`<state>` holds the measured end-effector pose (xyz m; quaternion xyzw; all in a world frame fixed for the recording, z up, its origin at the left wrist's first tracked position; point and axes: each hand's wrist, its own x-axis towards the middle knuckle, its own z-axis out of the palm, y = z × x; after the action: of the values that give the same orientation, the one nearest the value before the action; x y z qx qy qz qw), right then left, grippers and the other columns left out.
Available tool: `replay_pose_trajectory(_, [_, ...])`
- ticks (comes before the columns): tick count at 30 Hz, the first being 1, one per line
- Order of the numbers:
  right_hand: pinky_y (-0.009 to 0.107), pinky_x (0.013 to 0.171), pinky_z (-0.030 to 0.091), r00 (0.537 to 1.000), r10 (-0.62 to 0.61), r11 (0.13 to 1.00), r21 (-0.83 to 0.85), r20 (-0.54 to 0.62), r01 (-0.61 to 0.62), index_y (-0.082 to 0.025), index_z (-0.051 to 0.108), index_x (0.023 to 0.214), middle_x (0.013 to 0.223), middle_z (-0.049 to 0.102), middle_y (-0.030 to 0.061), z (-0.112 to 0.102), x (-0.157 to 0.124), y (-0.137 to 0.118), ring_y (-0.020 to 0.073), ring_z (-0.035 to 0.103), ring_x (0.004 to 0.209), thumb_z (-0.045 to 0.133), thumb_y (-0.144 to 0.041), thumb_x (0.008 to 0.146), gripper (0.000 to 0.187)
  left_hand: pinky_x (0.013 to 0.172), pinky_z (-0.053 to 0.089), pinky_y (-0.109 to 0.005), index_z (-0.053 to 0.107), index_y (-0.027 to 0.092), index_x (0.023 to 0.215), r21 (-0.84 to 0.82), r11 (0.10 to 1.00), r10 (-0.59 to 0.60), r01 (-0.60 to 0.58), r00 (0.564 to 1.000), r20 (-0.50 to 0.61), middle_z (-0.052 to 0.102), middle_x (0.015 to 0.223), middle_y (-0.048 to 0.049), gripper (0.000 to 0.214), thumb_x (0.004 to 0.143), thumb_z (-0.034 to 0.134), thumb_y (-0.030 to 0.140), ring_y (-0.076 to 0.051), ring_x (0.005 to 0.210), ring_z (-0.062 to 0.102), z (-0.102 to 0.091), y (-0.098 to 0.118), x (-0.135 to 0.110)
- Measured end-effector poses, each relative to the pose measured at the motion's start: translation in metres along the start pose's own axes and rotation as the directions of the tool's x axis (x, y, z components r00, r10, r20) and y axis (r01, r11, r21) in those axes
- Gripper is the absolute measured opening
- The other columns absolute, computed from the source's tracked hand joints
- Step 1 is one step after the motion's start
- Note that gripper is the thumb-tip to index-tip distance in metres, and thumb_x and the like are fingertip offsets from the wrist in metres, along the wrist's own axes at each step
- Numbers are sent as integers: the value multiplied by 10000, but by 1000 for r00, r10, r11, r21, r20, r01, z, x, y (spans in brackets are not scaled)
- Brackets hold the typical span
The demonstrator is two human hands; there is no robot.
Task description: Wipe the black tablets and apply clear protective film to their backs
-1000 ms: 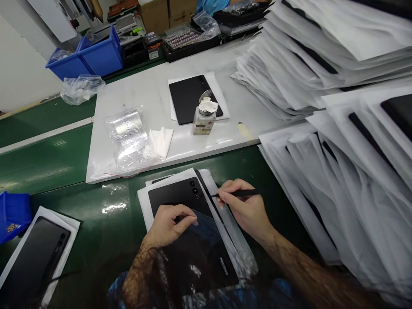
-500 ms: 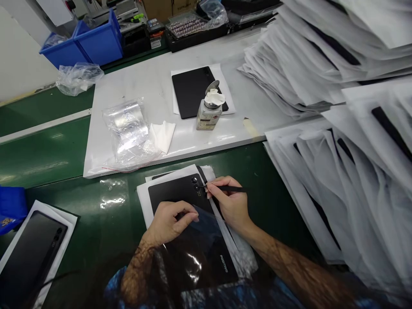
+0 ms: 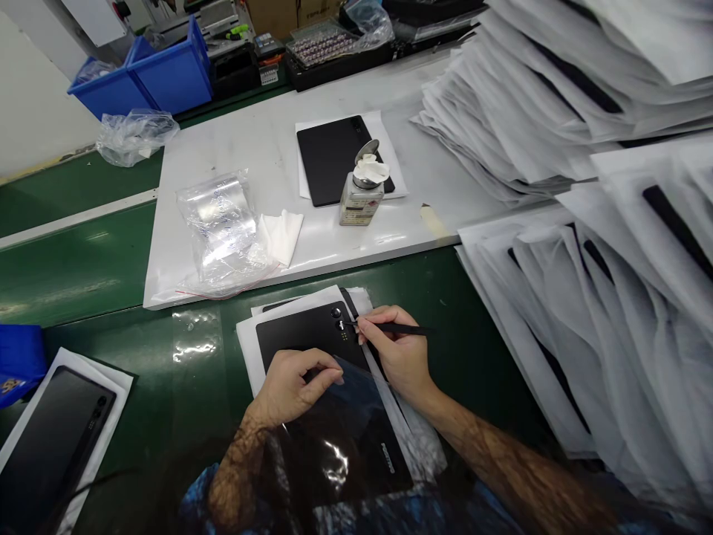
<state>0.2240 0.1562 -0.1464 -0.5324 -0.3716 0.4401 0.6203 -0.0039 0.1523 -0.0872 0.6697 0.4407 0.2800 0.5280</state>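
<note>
A black tablet [image 3: 312,338] lies back-up on white sheets on the green bench, its camera lenses [image 3: 337,318] toward the far end. My left hand [image 3: 292,386] is closed, pinching the edge of a clear film [image 3: 356,386] that covers the tablet's near half. My right hand [image 3: 395,353] grips thin black tweezers [image 3: 390,327], whose tip touches the tablet beside the lower lens.
A white board [image 3: 267,156] holds a clear plastic bag [image 3: 220,230], a folded cloth [image 3: 281,234], a dispenser bottle [image 3: 360,193] and a second black tablet [image 3: 334,156]. Tall stacks of paper-wrapped tablets [image 3: 584,148] fill the right. Another tablet [image 3: 50,446] lies near left; blue bins [image 3: 145,78] stand far left.
My right hand moved left, bringing the tweezers' tip from the tablet's right edge to the camera lenses. The view dropped slightly. My left hand kept its pinch on the film.
</note>
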Motion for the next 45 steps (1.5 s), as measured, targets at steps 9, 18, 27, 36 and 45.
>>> replay_pose_trajectory(9, [553, 1003, 768, 875, -267, 851, -327, 403, 410, -390, 1034, 1161, 1207, 929, 115, -52, 26, -4, 365, 882, 1111, 897, -367, 1108, 149, 706, 758, -362, 981, 284, 915, -5, 1000, 30, -30, 999, 26, 1024, 860, -85, 274, 1110, 862, 435, -313, 772, 986, 0, -2, 1])
replay_pose_trajectory(18, [422, 897, 693, 535, -418, 432, -357, 734, 828, -417, 971, 1511, 1210, 921, 89, -52, 40, -4, 286, 854, 1062, 589, -77, 1213, 592, 618, 710, -339, 988, 267, 921, -12, 998, 59, -59, 998, 20, 1022, 857, -103, 268, 1110, 863, 410, -319, 744, 981, 2, -6, 1])
replay_pose_trajectory(27, [410, 855, 633, 604, -453, 425, -436, 655, 793, -440, 1003, 1438, 1120, 901, 82, -43, 37, 3, 263, 800, 993, 680, -67, 1189, 553, 644, 713, -341, 986, 278, 913, -3, 999, 34, -34, 999, 10, 1022, 859, -88, 249, 1099, 858, 382, -308, 752, 974, 0, -3, 0])
replay_pose_trajectory(36, [415, 893, 638, 619, -389, 475, -428, 682, 769, -455, 999, 1447, 1150, 860, 80, -33, 49, 7, 267, 758, 1004, 712, -99, 1198, 521, 676, 699, -345, 992, 285, 919, -13, 1000, 20, -20, 1000, 12, 1023, 862, -86, 256, 1094, 866, 421, -302, 760, 965, 2, -5, 1])
replay_pose_trajectory(45, [522, 972, 744, 751, -410, 644, -419, 517, 640, -369, 954, 1456, 1169, 867, 110, -27, 57, 3, 334, 831, 1067, 682, -265, 1220, 375, 703, 727, -378, 987, 287, 915, 4, 1000, -2, 2, 1000, 21, 1032, 890, -101, 270, 1082, 854, 453, -324, 780, 968, 0, -4, 2])
